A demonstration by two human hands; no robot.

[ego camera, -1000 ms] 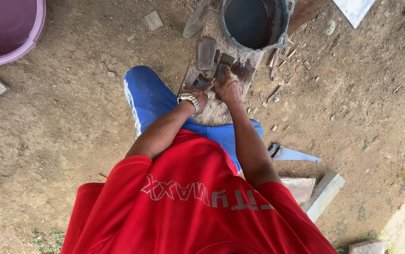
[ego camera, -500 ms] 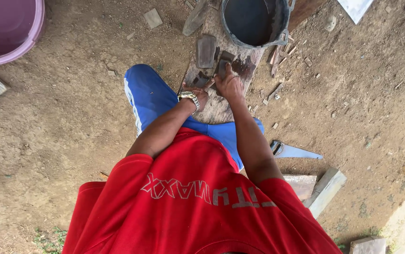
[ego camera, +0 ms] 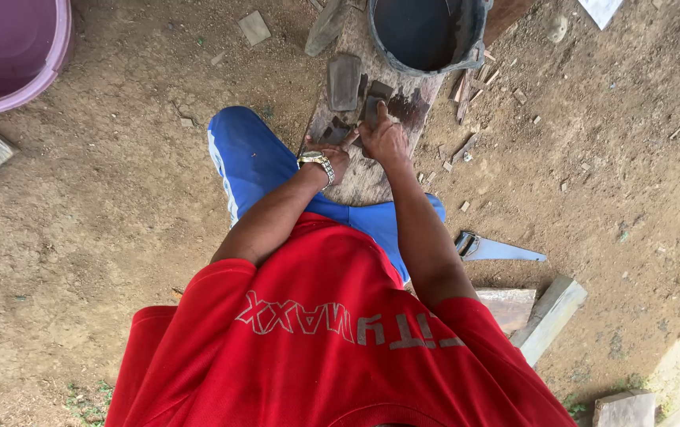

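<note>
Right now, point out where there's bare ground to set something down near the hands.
Bare dirt lies left of the blue leg, toward the purple tub, and right of the board, above the saw. Crowded: the board, with both hands (left hand, right hand), dark pieces and the bucket.

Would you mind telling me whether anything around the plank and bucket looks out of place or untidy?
Yes, mildly. Small wood offcuts lie scattered over the dirt right of the plank, and a handsaw lies loose on the ground. Both hands, left hand and right hand, press dark pieces on the plank; the bucket stands upright.
</note>
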